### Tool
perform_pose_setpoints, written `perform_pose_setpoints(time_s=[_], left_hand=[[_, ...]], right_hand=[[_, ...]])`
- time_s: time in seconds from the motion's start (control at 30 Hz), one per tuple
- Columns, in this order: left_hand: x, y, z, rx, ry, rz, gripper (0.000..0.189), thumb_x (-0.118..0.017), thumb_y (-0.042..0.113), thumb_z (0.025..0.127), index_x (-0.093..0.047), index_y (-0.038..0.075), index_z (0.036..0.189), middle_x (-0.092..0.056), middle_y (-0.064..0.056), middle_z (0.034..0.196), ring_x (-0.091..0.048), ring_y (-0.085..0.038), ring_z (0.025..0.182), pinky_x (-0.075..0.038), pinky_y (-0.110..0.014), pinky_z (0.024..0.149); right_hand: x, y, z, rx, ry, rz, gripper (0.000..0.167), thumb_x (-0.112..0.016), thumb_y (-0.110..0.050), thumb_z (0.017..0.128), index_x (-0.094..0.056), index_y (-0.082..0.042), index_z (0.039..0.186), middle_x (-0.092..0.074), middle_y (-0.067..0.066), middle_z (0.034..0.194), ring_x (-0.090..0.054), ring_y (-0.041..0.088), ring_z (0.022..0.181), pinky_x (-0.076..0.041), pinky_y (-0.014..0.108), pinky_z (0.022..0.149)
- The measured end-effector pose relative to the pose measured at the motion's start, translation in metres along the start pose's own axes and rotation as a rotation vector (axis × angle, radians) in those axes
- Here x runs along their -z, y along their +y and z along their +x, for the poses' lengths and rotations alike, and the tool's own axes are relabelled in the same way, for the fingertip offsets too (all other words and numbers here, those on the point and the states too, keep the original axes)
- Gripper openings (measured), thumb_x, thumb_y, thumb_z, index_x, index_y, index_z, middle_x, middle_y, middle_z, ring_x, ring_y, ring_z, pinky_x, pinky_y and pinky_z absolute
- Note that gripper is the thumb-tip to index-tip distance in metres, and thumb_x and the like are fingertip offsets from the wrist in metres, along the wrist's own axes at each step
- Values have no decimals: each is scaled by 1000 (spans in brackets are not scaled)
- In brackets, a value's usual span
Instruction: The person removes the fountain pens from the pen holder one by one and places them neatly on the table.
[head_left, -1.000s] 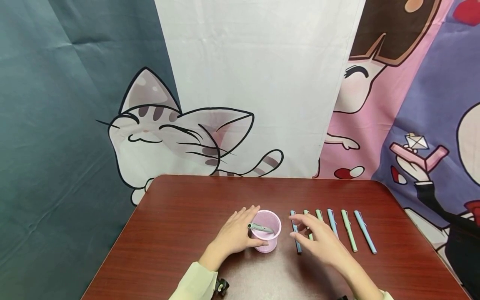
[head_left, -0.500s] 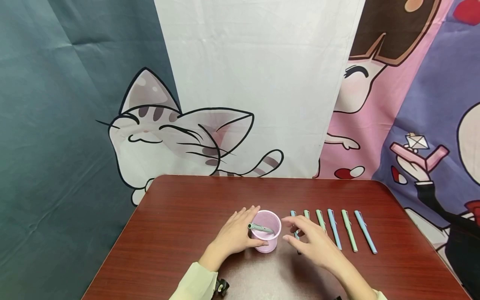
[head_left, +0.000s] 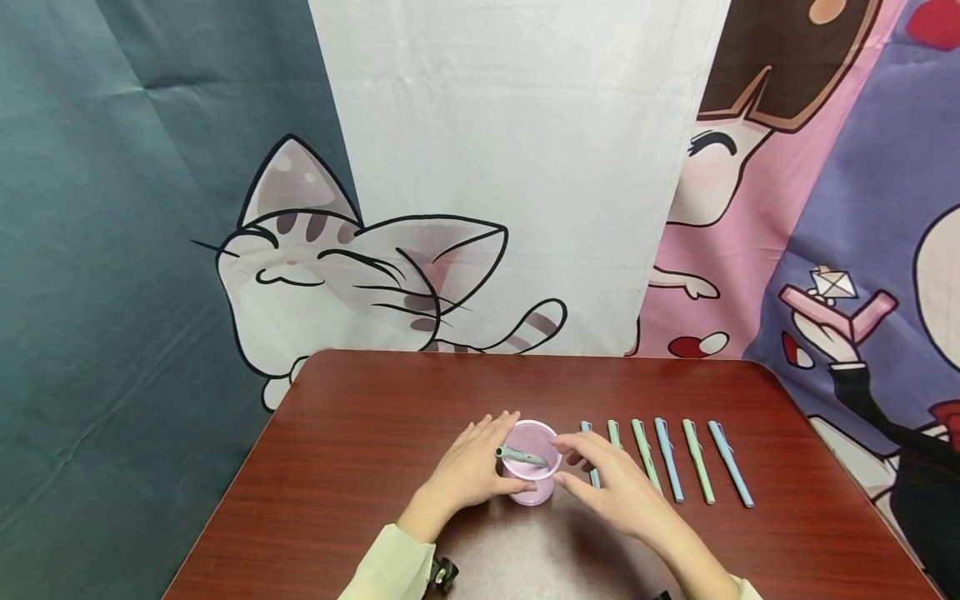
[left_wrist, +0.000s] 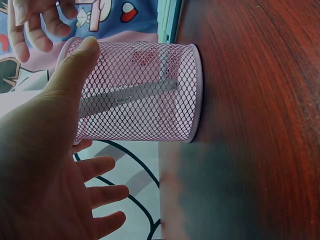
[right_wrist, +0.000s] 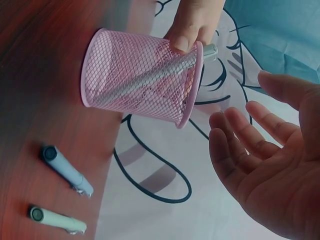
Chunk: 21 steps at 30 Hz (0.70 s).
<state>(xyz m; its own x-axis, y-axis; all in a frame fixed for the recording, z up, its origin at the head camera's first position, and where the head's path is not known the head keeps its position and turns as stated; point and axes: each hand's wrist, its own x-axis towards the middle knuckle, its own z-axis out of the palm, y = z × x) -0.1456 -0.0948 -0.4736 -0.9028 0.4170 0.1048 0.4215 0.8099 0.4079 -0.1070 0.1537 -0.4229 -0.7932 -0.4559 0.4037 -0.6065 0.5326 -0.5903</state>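
Note:
A pink mesh pen holder (head_left: 534, 492) stands upright on the table, with one grey-green pen (head_left: 522, 456) leaning inside it. My left hand (head_left: 468, 468) holds the holder from its left side, thumb across the near wall near the rim and the index finger on the far side; the other fingers (left_wrist: 107, 195) extend free. Just right of the rim, my right hand (head_left: 618, 483) hovers with loosely bent fingers and nothing between them. In the right wrist view that hand (right_wrist: 280, 150) is apart from the holder (right_wrist: 140, 75).
Right of the holder lies a row of several pens, blue and green, among them a blue pen (head_left: 669, 460), a green pen (head_left: 698, 461) and the rightmost blue pen (head_left: 731, 464). My right hand partly covers the nearest ones. A cartoon-printed curtain (head_left: 525, 167) hangs behind the brown table (head_left: 360, 417).
My right hand has moved left, from over the nearest pens to beside the holder's rim. The left hand, the holder and the pen inside have stayed put.

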Motion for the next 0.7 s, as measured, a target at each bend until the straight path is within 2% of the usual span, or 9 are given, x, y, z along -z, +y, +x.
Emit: perform_pose_setpoints(time_s=[0.23,0.53,0.7], left_hand=[[0,0,0,-2,0,-2,106,-77,66,77,-30,21,160,-40,-7,161,-38,-34,147,-27,-53,122],[0,0,0,2,-12,5,106,-75,68,78,-29,21,161,-38,-6,162,-36,-35,148,-26,-54,122],[-1,-1,0,5,-14,-1,106,-74,68,79,-28,22,161,-38,-7,162,-35,-35,148,-25,-54,122]], right_hand=[[-6,-5,4,8,-9,17,41,-78,-17,89,-65,-22,127,-64,-15,117,-65,10,97,-58,31,81],[-14,-8,11,80,56,13,37,-79,-15,88,-67,-17,123,-66,-12,113,-67,12,94,-59,36,81],[-19,-8,16,86,54,4,36,-78,-14,89,-68,-14,123,-66,-11,111,-65,12,95,-59,36,82]])
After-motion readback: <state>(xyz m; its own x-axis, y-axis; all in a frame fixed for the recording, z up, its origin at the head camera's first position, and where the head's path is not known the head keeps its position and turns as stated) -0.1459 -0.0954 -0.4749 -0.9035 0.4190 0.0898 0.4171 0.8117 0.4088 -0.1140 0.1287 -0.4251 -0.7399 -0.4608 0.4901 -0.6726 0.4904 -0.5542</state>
